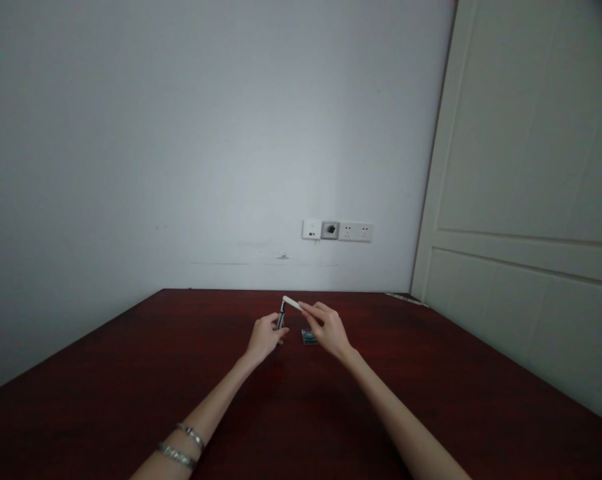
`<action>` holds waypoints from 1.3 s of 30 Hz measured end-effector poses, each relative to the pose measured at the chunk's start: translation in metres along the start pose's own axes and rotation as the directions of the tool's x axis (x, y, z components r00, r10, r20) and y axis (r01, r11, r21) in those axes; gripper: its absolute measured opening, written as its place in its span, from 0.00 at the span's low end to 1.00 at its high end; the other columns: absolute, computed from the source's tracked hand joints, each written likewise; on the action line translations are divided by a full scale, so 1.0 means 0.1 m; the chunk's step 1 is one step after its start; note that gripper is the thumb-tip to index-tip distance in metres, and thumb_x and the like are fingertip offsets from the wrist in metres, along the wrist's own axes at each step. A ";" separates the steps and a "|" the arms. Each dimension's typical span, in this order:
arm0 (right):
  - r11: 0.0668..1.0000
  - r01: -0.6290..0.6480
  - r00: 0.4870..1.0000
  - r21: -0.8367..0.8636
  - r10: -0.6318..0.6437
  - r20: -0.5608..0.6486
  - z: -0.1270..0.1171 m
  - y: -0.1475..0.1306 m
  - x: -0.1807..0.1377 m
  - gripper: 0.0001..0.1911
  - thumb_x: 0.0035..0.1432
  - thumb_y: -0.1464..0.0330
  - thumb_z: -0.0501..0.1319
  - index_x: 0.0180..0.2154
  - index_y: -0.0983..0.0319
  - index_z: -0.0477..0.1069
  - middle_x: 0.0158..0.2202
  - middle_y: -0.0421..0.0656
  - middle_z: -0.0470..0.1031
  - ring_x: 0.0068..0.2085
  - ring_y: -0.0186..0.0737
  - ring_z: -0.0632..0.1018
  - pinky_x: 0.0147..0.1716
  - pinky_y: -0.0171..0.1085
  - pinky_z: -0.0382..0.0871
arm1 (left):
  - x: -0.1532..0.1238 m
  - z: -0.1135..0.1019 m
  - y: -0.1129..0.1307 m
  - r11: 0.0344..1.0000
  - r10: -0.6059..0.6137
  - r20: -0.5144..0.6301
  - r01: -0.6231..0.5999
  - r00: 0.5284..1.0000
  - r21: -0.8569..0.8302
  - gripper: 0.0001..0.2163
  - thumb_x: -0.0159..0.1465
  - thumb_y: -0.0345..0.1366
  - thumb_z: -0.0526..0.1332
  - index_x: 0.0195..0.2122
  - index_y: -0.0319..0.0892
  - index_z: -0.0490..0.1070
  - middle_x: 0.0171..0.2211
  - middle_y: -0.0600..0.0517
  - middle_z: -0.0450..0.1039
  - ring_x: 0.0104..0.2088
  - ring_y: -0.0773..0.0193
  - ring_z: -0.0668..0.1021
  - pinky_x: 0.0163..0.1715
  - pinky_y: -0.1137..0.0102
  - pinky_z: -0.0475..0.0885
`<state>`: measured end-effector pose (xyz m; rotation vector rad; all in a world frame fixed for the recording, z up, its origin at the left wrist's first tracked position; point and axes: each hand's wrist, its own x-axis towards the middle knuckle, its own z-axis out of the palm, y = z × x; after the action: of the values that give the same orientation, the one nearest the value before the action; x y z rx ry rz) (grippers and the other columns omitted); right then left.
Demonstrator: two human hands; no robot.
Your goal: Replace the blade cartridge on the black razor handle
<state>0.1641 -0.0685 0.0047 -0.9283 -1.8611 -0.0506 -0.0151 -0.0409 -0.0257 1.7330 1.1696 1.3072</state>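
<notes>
My left hand (265,337) is closed around a slim dark, pen-like stick (281,319) with a pale stripe, held nearly upright above the table. A white, narrow rod-shaped piece (293,303) is pinched between the fingers of my right hand (329,328). It slants down toward that hand, and its far end meets or lies just over the dark stick's tip; contact cannot be made out for sure. Just left of and below my right fingers, a small flat green item with a clear-looking edge (309,337) lies on the table, partly covered by the hand.
The dark red-brown table (191,373) reaches back to a white wall (221,133) with a row of sockets (355,231). A cream panelled door (525,193) stands along the right side. A thin pale strip (405,299) lies by the table's far right corner.
</notes>
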 end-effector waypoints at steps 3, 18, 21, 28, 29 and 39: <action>1.000 -0.006 1.000 -0.021 0.006 0.025 0.01 0.00 0.00 0.16 0.60 0.65 0.53 0.48 0.56 0.72 0.29 0.42 0.71 0.29 0.34 0.71 0.30 0.31 0.64 | 0.01 0.00 -0.02 0.999 0.001 0.002 -0.001 1.000 0.033 0.06 0.50 0.31 0.62 0.26 0.40 0.64 0.17 0.57 0.67 0.17 0.67 0.72 0.17 0.74 0.67; 0.996 -0.068 0.995 0.049 0.072 -0.063 -0.01 0.24 0.03 0.16 0.59 0.64 0.53 0.46 0.60 0.73 0.28 0.43 0.72 0.28 0.35 0.71 0.29 0.32 0.63 | 0.03 0.00 -0.05 0.993 -0.035 0.046 0.040 0.998 -0.111 0.07 0.51 0.31 0.63 0.28 0.38 0.64 0.18 0.56 0.67 0.19 0.68 0.73 0.19 0.73 0.70; 0.995 -0.046 0.998 0.090 0.049 -0.027 -0.03 0.25 0.04 0.16 0.59 0.63 0.54 0.45 0.61 0.73 0.27 0.42 0.72 0.27 0.35 0.71 0.28 0.32 0.63 | 0.01 -0.01 0.00 0.985 -0.068 0.105 0.083 0.992 -0.150 0.07 0.53 0.32 0.62 0.30 0.38 0.64 0.18 0.56 0.68 0.17 0.68 0.73 0.19 0.72 0.71; 1.000 -0.028 0.997 0.003 0.028 0.067 -0.03 0.10 0.03 0.15 0.59 0.64 0.54 0.47 0.54 0.72 0.31 0.41 0.72 0.30 0.33 0.72 0.28 0.30 0.62 | -0.06 0.02 0.05 0.982 -0.097 0.233 0.131 0.968 -0.137 0.07 0.55 0.35 0.60 0.31 0.38 0.63 0.19 0.53 0.71 0.17 0.66 0.75 0.17 0.75 0.67; 0.999 -0.037 0.997 -0.014 0.037 0.063 -0.05 0.12 0.03 0.15 0.59 0.64 0.54 0.47 0.53 0.72 0.31 0.41 0.72 0.30 0.33 0.72 0.28 0.30 0.61 | -0.06 0.02 0.05 0.981 -0.096 0.244 0.134 0.965 -0.142 0.08 0.55 0.36 0.60 0.30 0.38 0.63 0.19 0.52 0.71 0.17 0.66 0.75 0.17 0.75 0.67; 0.999 0.037 0.998 -0.036 -0.036 0.046 -0.05 0.16 0.06 0.15 0.60 0.65 0.54 0.48 0.53 0.71 0.30 0.41 0.72 0.31 0.33 0.72 0.32 0.32 0.61 | -0.09 0.01 0.10 0.982 -0.124 0.267 0.156 0.956 -0.103 0.08 0.56 0.37 0.60 0.30 0.38 0.63 0.19 0.52 0.71 0.17 0.65 0.75 0.16 0.76 0.66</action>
<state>0.1762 -0.0563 0.0061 -0.9278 -1.9248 -0.0870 -0.0124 -0.0532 -0.0202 1.6424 1.0193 1.0101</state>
